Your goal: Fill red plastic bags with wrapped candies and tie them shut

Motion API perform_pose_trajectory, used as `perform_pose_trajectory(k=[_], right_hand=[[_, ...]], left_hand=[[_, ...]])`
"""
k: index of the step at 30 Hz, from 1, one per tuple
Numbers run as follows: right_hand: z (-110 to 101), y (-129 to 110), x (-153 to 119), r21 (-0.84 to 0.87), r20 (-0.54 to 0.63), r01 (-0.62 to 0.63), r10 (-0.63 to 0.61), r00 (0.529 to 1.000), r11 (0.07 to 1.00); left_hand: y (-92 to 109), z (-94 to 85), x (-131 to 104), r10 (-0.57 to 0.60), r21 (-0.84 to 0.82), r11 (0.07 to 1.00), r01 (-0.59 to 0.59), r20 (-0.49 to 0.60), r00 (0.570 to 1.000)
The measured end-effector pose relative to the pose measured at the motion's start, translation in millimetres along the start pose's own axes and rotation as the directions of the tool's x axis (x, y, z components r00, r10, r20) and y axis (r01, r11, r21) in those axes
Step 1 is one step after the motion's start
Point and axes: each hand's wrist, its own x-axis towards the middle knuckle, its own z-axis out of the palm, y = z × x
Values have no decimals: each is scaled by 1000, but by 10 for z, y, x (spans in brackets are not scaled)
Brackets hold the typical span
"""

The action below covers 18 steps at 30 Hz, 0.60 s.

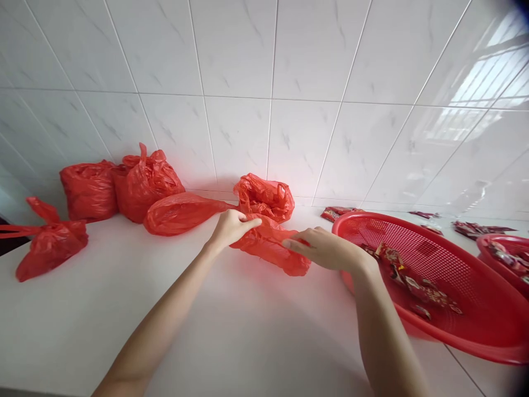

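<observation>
A thin red plastic bag [270, 248] lies crumpled over the white counter in front of me, between my two hands. My left hand [232, 225] pinches its left edge between thumb and fingers. At the right end, my right hand [316, 245] is closed on the film, its fingertips partly hidden. Leftward from my left hand stretches a puffed-out piece of red plastic bag [182, 214]; whether it belongs to the same bag I cannot tell. Just behind stands a bunched pile of red plastic bags [264, 197], against the tiled wall.
A large red mesh basket [417, 237] with wrapped snack packets [430, 292] stands at right, a smaller red basket [496, 238] beyond it. Loose packets [481, 229] lie near the wall. Filled red bags [146, 184] stand at back left; a tied red bag [53, 245] sits further left.
</observation>
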Motion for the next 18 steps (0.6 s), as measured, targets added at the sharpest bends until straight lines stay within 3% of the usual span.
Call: perform_pose_trajectory(k=[3,7,11,13,15,18], right_hand=[[24,-3,71,-38,-92,-115,112,989,993],[54,64,139,-106,-164,-234,215,963,967],[64,103,132,-188,-180,-267,234,955,945],[54,55,92,-214,-246,-159,105,964,964],[49,-27,55,-208,-323,44,-111,940,977],[105,-114,82,-98,-261,297,-313,913,950]], left_hand=[[-28,-13,-16,23,19,999,-26,176,984],[-69,-70,-41,-28,28,999,17,461,887],[-58,-107,-59,85,-1,995,-98,509,856],[-24,-98,-75,117,7,990,-140,499,859],[15,-72,-94,99,46,989,-139,494,864],[45,-26,-116,80,80,986,-143,528,846]])
